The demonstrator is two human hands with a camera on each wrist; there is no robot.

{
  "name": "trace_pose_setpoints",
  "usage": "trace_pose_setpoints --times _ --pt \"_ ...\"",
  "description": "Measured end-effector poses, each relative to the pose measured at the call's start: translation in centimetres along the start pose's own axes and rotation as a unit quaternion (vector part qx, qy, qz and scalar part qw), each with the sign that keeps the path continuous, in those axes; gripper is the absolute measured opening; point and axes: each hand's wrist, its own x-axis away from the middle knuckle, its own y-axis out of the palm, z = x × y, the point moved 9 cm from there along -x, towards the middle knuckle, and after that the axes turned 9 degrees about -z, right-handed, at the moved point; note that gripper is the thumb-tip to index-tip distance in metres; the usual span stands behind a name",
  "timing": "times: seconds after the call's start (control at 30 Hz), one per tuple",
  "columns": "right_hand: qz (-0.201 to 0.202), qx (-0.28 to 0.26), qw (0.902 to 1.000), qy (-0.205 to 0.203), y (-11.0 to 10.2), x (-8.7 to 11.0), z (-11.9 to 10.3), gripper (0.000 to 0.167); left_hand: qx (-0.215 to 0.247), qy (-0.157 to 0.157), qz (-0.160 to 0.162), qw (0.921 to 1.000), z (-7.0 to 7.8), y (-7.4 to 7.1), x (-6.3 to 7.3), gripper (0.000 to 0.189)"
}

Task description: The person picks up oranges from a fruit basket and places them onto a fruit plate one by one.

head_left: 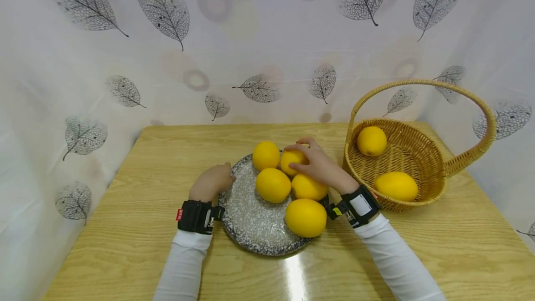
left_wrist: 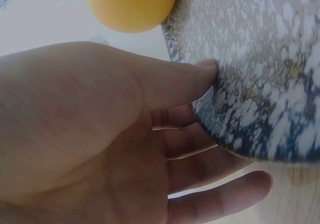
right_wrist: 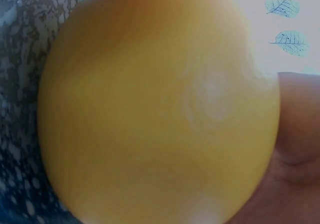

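A round speckled grey plate (head_left: 255,217) with a dark rim lies on the table, several yellow lemons on its right half and back. My left hand (head_left: 213,181) grips the plate's left rim, the thumb (left_wrist: 200,76) on top and the other fingers at the outer side and below. At the back of the plate, my right hand (head_left: 319,164) holds a lemon (head_left: 290,161) between thumb and fingers. Touching or close by are a lemon (head_left: 266,155), another lemon (head_left: 273,185) and one beneath the hand (head_left: 308,187). In the right wrist view a large lemon (right_wrist: 155,114) hides most of the fingers.
A wicker basket (head_left: 418,161) with a tall arched handle stands to the right, holding a lemon (head_left: 372,141) at its back and another lemon (head_left: 396,186) near its front. The wooden table (head_left: 146,208) meets a leaf-printed curtain (head_left: 259,50) behind.
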Motion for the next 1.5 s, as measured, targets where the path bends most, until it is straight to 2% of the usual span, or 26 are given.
trace_pose_setpoints --times 0.37,0.6,0.9,1.5 --pt "-0.008 -0.017 0.9995 0.024 -0.34 0.16 0.18 0.057 -0.003 0.001 0.001 1.0000 0.05 0.02 0.00 0.049" --pt "-0.008 -0.020 0.9992 0.035 -0.77 0.12 0.63 0.057 -0.004 0.003 0.006 1.0000 0.09 -0.06 -0.02 0.047" --pt "-0.013 -0.008 0.9997 0.018 -0.15 0.11 0.22 0.055 -0.009 -0.003 0.007 0.9999 -0.02 -0.04 -0.14 0.046" --pt "-0.029 -0.002 0.9995 0.016 -0.38 0.59 0.25 0.056 -0.006 -0.006 0.010 0.9999 0.04 -0.08 -0.31 0.044"
